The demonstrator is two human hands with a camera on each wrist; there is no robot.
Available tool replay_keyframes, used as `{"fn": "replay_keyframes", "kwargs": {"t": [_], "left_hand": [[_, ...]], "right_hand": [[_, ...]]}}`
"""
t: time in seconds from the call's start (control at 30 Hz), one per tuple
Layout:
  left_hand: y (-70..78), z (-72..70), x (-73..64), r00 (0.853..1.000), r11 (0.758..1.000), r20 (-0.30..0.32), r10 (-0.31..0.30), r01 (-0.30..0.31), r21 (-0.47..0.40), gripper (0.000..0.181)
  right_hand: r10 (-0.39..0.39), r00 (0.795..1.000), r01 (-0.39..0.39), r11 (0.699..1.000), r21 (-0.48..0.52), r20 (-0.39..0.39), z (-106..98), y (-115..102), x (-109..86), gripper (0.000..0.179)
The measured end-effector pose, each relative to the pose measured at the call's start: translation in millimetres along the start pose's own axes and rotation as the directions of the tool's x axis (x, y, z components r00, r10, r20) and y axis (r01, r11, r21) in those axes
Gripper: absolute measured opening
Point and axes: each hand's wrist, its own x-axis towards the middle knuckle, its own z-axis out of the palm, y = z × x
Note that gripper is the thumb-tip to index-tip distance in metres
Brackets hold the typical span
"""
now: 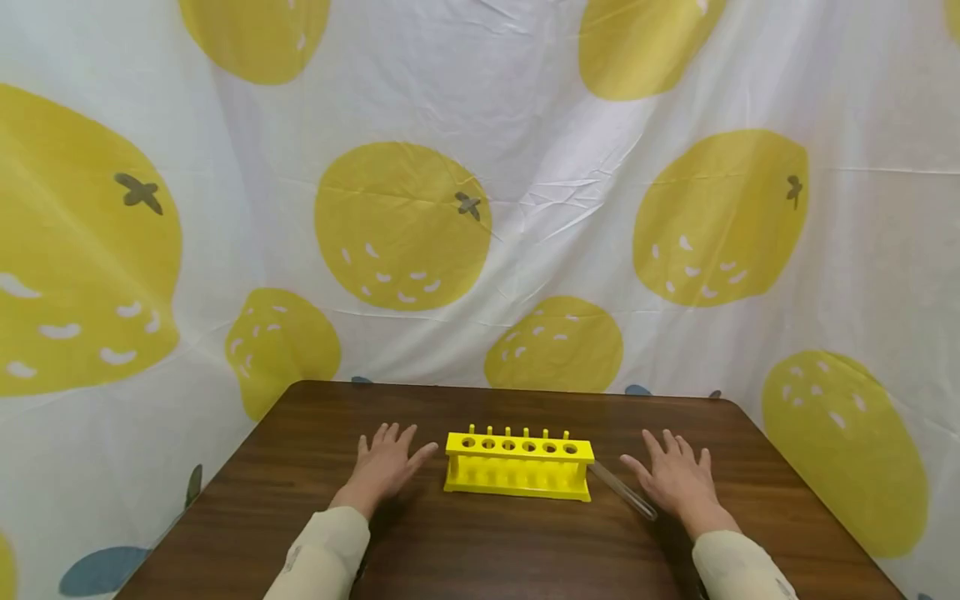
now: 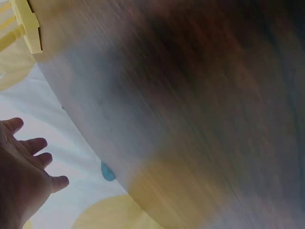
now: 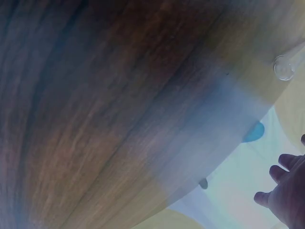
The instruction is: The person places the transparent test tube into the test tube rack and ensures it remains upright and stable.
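A yellow test tube rack [image 1: 517, 486] stands near the middle of the brown table, with a row of round holes along its top and short pegs behind them. Just right of it lies a clear glass test tube [image 1: 624, 492], slanting toward the front; its rounded end [image 3: 284, 68] shows in the right wrist view. My left hand [image 1: 385, 467] is held palm down to the left of the rack, fingers spread, holding nothing. On the other side, my right hand [image 1: 678, 477] has its fingers spread too, close to the tube and apart from it.
The brown wood-grain table [image 1: 480, 550] has rounded far corners. Behind it hangs a white cloth [image 1: 555, 250] printed with large yellow fruits. Both forearms wear pale sleeves [image 1: 322, 550].
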Motion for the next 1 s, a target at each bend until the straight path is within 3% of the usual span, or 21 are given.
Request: {"fn": "replay_keyframes", "kwargs": {"t": [0.23,0.37,0.63,1.0], "left_hand": [[5.1,-0.1,-2.3,0.999,0.998,0.033,0.004,-0.002,-0.056,0.08],[10.2,-1.2,-1.3,0.999,0.988,0.033,-0.004,0.009,-0.153,0.079],[23.5,-2.9,4.0,0.998,0.9,0.051,-0.034,0.053,-0.433,0.074],[31.4,1.0,6.0,0.996,0.836,0.046,-0.078,0.091,-0.541,0.078]], "right_hand": [[0.009,1.0,-0.009,1.0,-0.001,-0.01,0.8,0.1,-0.8,0.087],[0.013,1.0,-0.013,1.0,0.009,-0.007,0.8,-0.1,-1.5,0.087],[0.012,1.0,-0.012,1.0,0.015,-0.017,2.7,-1.4,-1.5,0.08],[0.023,1.0,-0.023,0.999,0.027,-0.005,0.1,-2.7,-2.2,0.083]]}}
